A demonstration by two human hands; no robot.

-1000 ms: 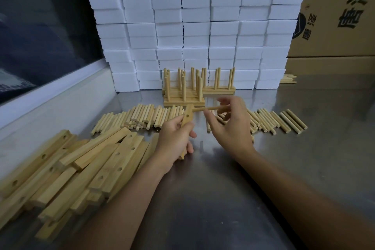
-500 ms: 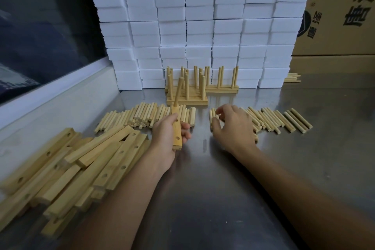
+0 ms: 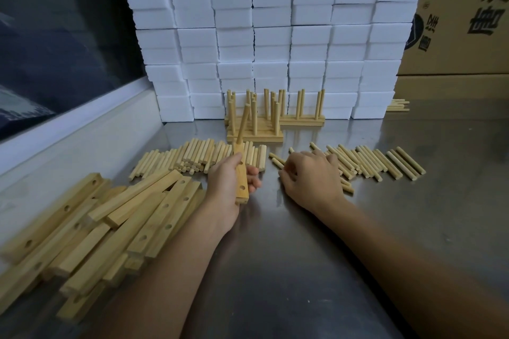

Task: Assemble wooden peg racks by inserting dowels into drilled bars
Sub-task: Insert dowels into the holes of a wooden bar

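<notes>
My left hand (image 3: 224, 183): I grip a bar (image 3: 241, 179) with one peg (image 3: 243, 124) standing in it.
My right hand (image 3: 309, 179): my fingers curl on loose pegs (image 3: 358, 161) under it.

Steel tabletop (image 3: 316, 270), brushed, reflective, dull glare at right. White foam blocks (image 3: 275, 36) stacked in even courses as wall at back of table, reaching past top of frame. Brown cardboard cartons (image 3: 462, 22) right of stack, black printed characters, partly cropped. Dark window pane (image 3: 55, 36) at left above pale sloping sill (image 3: 82, 140).
</notes>
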